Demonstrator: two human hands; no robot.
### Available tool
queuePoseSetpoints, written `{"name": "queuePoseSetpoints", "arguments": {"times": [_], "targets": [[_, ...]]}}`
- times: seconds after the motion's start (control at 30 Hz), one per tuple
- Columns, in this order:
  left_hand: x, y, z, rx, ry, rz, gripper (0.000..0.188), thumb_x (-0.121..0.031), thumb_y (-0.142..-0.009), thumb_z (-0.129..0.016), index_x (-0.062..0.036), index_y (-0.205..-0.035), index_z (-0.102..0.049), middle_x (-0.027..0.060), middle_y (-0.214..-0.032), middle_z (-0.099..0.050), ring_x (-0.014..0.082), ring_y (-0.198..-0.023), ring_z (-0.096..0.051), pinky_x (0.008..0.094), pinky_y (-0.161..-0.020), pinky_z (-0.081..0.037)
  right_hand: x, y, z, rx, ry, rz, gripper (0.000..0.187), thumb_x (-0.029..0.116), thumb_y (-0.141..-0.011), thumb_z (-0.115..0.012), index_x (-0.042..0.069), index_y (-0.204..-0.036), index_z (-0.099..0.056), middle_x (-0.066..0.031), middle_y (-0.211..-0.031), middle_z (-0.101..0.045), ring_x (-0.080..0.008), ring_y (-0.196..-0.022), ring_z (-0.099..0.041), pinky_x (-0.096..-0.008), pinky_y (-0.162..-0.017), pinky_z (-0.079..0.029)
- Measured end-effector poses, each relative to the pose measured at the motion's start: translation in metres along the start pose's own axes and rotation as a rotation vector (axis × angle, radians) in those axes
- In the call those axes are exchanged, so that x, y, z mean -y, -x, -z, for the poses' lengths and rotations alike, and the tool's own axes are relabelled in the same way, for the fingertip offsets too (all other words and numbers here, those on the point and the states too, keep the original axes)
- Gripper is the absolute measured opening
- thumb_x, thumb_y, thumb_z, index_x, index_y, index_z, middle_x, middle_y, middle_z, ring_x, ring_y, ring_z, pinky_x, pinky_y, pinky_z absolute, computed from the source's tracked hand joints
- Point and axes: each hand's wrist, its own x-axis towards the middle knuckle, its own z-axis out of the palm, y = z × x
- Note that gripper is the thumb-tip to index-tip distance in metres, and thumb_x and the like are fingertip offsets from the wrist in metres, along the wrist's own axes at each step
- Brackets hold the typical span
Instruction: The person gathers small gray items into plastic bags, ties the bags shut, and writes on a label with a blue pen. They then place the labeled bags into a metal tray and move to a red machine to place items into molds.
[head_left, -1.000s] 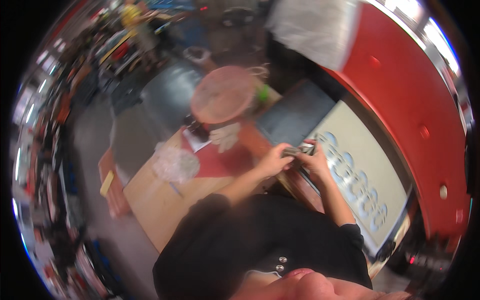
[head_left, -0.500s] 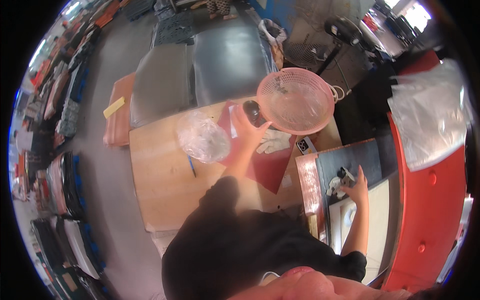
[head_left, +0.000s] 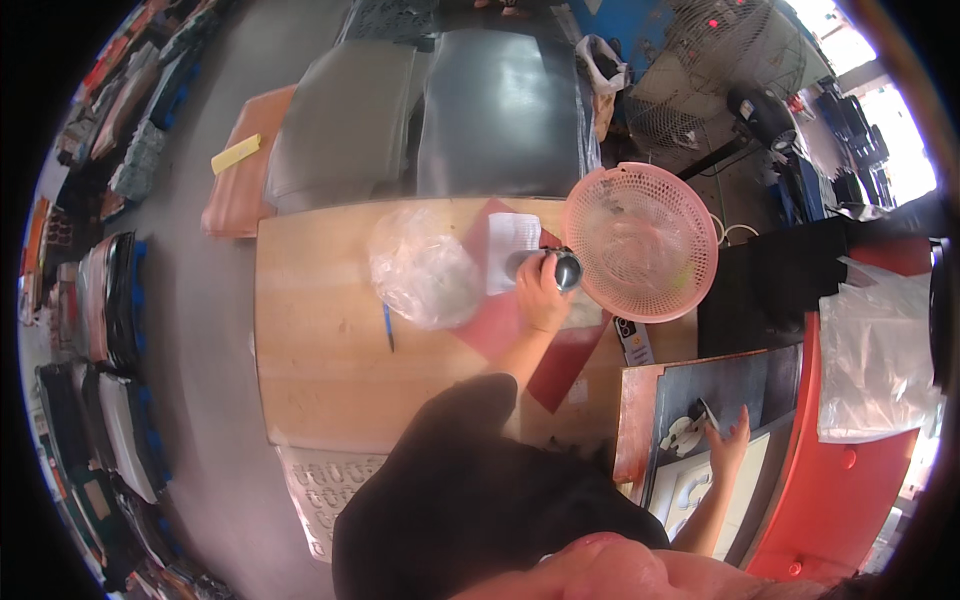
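My left hand (head_left: pixel 543 298) is closed around a dark, shiny cylinder (head_left: pixel 568 270) with a round end, just left of the pink strainer basket (head_left: pixel 570 222). Under that hand, a sheet of white paper (head_left: pixel 512 235) lies on a dark red sheet (head_left: pixel 555 385). My right hand (head_left: pixel 728 445) has its fingers apart over a dark work surface (head_left: pixel 755 385). Close to its thumb are small white pieces (head_left: pixel 682 436) and a thin silvery piece (head_left: pixel 709 414); whether the thumb touches them is hard to tell. Beneath, a pale board (head_left: pixel 672 482) shows curved shapes.
A crumpled clear plastic bag (head_left: pixel 420 270) and a blue pen (head_left: pixel 388 328) lie on the wooden table (head_left: pixel 310 370). A phone (head_left: pixel 633 342) sits below the basket. Clear bags (head_left: pixel 880 360) hang over a red panel (head_left: pixel 835 490) at right. A fan (head_left: pixel 690 80) stands behind.
My left hand has moved right and taken hold of the dark cylinder that stood by the basket. My right hand stays by the white pieces. The whole view has shifted.
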Motion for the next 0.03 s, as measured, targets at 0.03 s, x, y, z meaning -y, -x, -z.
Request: {"name": "queuePoseSetpoints", "arguments": {"times": [0.03], "targets": [[0.0003, 0.0059, -0.0022, -0.027, -0.023, -0.008, 0.077, -0.02, -0.065, -0.084, -0.0107, -0.13, -0.043, 0.0186, -0.124, -0.05, 0.0385, -0.114, -0.046, 0.0517, -0.096, -0.037, -0.0042, -0.0026, 0.0005, -0.003, 0.006, -0.001, 0.09, 0.013, -0.071, -0.079, 0.013, -0.148, -0.032, -0.0184, -0.14, -0.04, -0.0363, -0.118, -0.049, -0.0443, -0.098, -0.043]]}}
